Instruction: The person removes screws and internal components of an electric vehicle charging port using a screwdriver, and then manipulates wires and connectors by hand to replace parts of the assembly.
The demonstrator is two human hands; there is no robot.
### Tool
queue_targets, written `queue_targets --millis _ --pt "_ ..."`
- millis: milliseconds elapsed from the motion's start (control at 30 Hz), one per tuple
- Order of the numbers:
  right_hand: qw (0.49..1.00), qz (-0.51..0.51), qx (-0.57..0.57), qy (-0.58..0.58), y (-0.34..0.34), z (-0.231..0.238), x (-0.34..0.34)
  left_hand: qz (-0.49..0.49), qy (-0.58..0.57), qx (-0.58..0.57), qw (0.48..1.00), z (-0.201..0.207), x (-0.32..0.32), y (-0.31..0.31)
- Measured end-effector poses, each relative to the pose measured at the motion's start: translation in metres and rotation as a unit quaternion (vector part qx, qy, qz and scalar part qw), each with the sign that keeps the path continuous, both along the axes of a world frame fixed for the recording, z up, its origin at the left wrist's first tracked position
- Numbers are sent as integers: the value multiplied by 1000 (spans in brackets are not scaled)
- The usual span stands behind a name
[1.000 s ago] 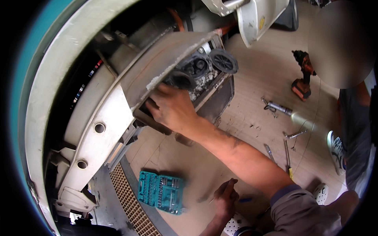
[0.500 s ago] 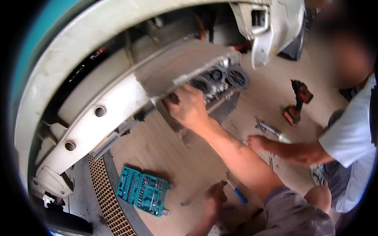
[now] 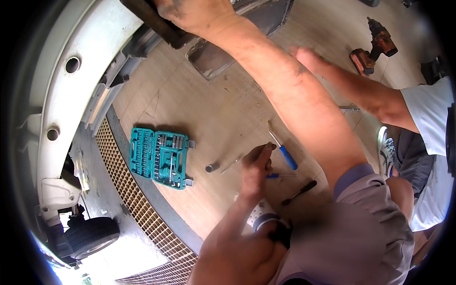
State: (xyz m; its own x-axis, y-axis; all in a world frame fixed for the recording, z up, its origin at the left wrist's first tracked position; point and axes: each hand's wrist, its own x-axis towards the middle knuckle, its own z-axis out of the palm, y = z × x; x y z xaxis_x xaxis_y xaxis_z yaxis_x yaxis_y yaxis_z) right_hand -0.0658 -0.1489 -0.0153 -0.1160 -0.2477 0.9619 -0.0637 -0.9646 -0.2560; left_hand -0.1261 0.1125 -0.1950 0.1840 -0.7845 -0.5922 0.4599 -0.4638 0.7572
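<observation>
My right hand (image 3: 197,14) reaches up to the top edge of the view, beside the dark metal edge (image 3: 159,23) below the white bumper beam (image 3: 97,40). Its fingers look curled, but the top edge cuts them off and what they grip cannot be made out. Low in the middle, my left hand (image 3: 256,166) is closed, thumb and fingers together; anything inside is hidden. Just right of it on the floor lies a pry tool with a blue handle (image 3: 288,157). A thin blue-handled tool (image 3: 273,175) shows partly behind the hand.
An open teal socket set (image 3: 161,156) lies left of my left hand, near a loose socket (image 3: 212,167). A black-handled tool (image 3: 299,192) is by my knee. At right, a co-worker's arm (image 3: 361,95) reaches in beside a cordless drill (image 3: 375,47). A floor grating (image 3: 137,209) runs at left.
The view has dropped, so the fan unit is mostly out of sight and my right hand now sits at the top edge. The co-worker's hand has come closer to my right forearm.
</observation>
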Motion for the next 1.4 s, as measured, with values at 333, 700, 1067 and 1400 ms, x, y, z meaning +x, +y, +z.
queue_targets --millis 333,700,1067,1400 --pt "997 -40 61 40 13 -5 2 -134 -410 -197 880 -9 11 20" --pt "994 -5 98 53 22 -1 1 -144 -466 -252 836 1 7 19" --pt "993 12 73 96 21 -2 -10 -32 -235 -160 958 -2 -3 6" --pt "997 3 74 27 20 -1 -3 19 -44 -29 998 3 5 5"
